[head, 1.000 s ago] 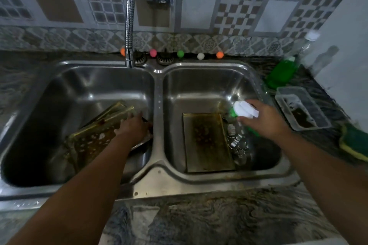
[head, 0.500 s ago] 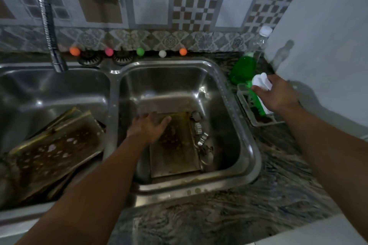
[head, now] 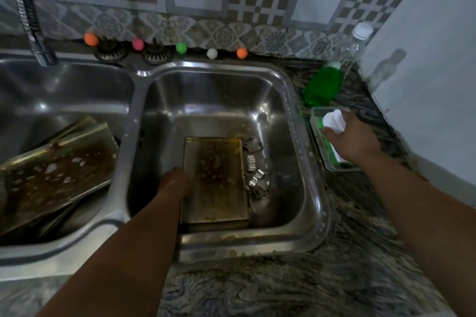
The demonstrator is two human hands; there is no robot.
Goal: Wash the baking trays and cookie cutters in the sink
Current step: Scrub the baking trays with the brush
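Observation:
A greasy rectangular baking tray (head: 217,180) lies flat in the right sink basin (head: 304,141). Several metal cookie cutters (head: 255,177) sit along its right side. My left hand (head: 175,183) is down at the tray's left edge, fingers curled on it. Stained trays (head: 54,175) are stacked at a slant in the left basin (head: 67,95). My right hand (head: 353,136) holds a white-capped green soap bottle (head: 333,123) over a clear plastic container (head: 319,134) on the counter to the right of the sink.
A larger clear bottle with green liquid (head: 327,82) stands in the back right corner by the wall. Coloured balls (head: 181,47) line the sink's back ledge next to two drain strainers (head: 154,54). The flexible tap hose (head: 28,15) hangs at upper left. Marbled counter (head: 283,285) runs in front.
My left hand moved from the left basin's trays over to the tray in the right basin. My right hand carried the soap bottle out of the sink to the plastic container.

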